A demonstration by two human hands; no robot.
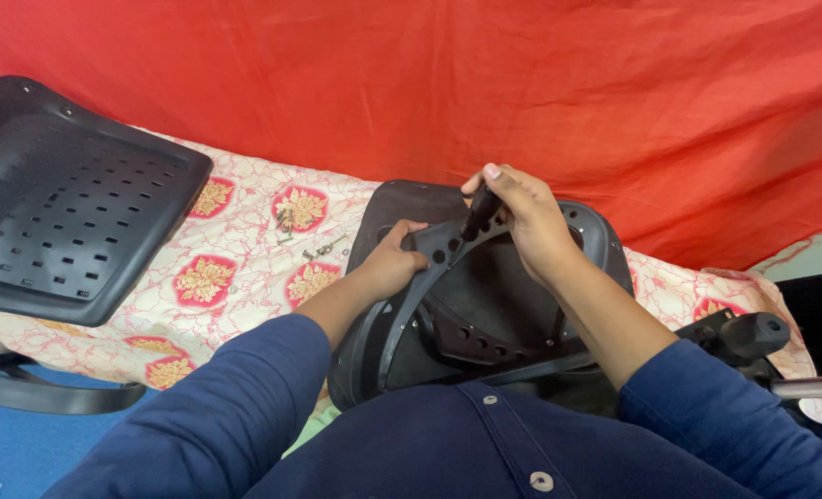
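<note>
While the black chair seat shell leans tilted against the person's lap, its far rim resting on the patterned bed, open bedding lies to its left — a few screws there. The left hand grips a curved bracket; the right hand is wrapped around a screwdriver handle, pointing down into the shell. A perforated backrest sits far left.

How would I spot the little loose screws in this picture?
Start at the patterned bedsheet under the red cloth backdrop. Between the perforated black panel and the left hand lie the screws: tiny metal bits, unlike the big black plastic parts nearby.
</note>
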